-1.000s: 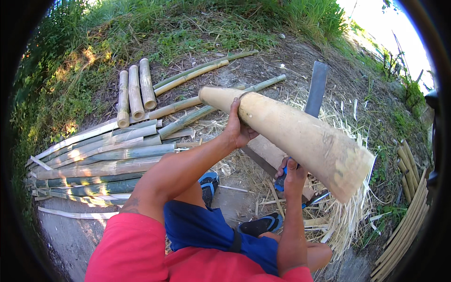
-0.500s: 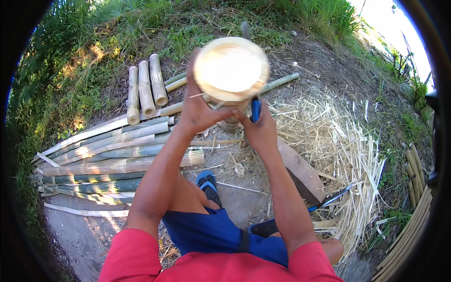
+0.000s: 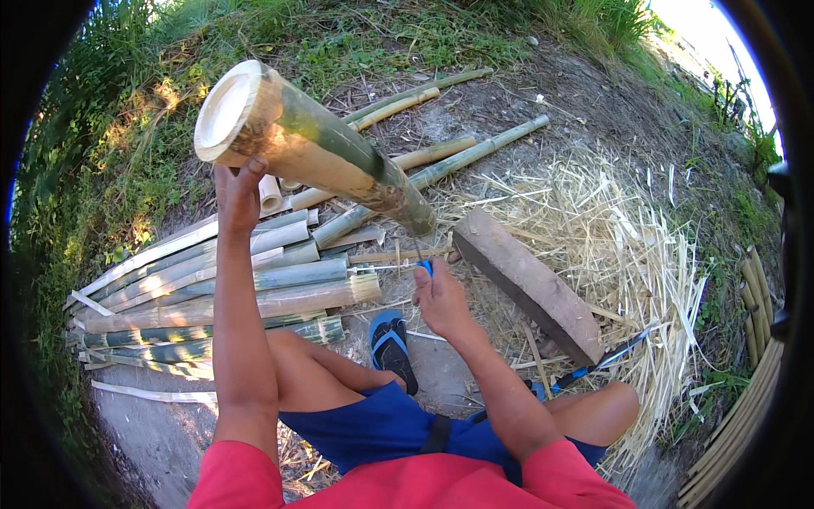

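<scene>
My left hand grips a thick green and tan bamboo tube close under its broad, pale cut end. The tube is raised and tilted, its narrower end sloping down to the right above the ground. Below that lower end, my right hand is closed round a slim blue-handled tool. A thin, dark shaft or blade rises from the handle toward the tube; whether it touches the tube I cannot tell.
Split bamboo pieces lie stacked at left, with bamboo poles beyond. A wooden block rests right of my right hand, beside pale shavings. A long blue-handled blade lies near my right knee. Thin poles lie far right.
The bamboo tube has swung left and tipped over, showing its side. My left hand moved left with it; my right hand came down and away from the tube's wide end, holding the blue-handled tool.
</scene>
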The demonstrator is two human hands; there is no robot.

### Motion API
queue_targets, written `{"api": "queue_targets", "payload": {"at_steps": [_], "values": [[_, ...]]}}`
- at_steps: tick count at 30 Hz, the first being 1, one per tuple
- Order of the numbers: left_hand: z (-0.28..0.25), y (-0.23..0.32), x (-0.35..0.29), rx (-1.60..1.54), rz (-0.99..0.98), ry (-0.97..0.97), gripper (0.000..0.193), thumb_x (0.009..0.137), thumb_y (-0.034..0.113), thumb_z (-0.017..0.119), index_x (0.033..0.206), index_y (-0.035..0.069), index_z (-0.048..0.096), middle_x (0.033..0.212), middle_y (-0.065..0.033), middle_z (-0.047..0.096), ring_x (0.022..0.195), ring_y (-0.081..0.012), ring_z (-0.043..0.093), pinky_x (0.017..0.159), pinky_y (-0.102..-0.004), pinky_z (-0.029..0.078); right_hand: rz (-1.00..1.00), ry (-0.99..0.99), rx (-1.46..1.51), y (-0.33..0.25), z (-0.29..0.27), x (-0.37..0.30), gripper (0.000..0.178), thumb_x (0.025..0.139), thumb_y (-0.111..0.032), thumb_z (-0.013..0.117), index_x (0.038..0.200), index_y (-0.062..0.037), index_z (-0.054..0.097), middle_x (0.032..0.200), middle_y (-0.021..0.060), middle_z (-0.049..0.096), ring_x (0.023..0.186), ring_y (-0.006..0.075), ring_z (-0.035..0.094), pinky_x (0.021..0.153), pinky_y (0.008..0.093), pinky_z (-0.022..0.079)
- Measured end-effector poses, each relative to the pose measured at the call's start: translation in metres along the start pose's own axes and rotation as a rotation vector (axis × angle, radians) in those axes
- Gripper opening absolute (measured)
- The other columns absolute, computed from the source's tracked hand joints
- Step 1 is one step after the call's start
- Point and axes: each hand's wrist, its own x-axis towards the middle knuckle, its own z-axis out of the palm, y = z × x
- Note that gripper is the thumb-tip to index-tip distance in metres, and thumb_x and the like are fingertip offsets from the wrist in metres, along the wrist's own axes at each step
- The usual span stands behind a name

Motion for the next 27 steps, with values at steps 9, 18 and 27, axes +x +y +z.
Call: {"api": "queue_targets", "payload": {"at_steps": [9, 18, 27], "values": [[0.008, -0.022, -0.029, 0.32, 0.165, 0.122, 0.081, 0.072, 0.027, 0.088, 0.133, -0.005, 0.046, 0.121, -0.0116, 0.059, 0.106, -0.0199, 0.06, 0.092, -0.0334, 0.05, -0.124, 0.115, 0.032, 0.001, 0.023, 0.027, 0.043, 0.105, -0.039, 0.045, 0.113, 0.0024, 0.053, 0.08, 0.0294, 0.065, 0.08, 0.0515, 0.063, 0.068, 0.0546, 0.048], [0.012, -0.017, -0.041, 0.264, 0.103, 0.14, 0.08, 0.069, 0.023, 0.089, 0.131, -0.007, 0.049, 0.118, -0.0136, 0.061, 0.104, -0.0199, 0.062, 0.092, -0.0351, 0.052, -0.332, -0.045, -0.002, 0.017, 0.011, 0.004, 0.043, 0.106, -0.037, 0.044, 0.098, 0.0031, 0.057, 0.08, 0.0258, 0.064, 0.079, 0.0414, 0.065, 0.072, 0.0469, 0.049], [0.036, -0.007, -0.049, 0.328, 0.118, 0.128, 0.067, 0.07, 0.022, 0.088, 0.123, -0.007, 0.058, 0.111, -0.0113, 0.066, 0.098, -0.0193, 0.064, 0.088, -0.0337, 0.053, 0.142, 0.114, -0.048, 0.077, 0.027, 0.031, 0.054, 0.106, -0.047, 0.039, 0.093, 0.0026, 0.057, 0.072, 0.0179, 0.06, 0.068, 0.0306, 0.064, 0.065, 0.0448, 0.048]]}}
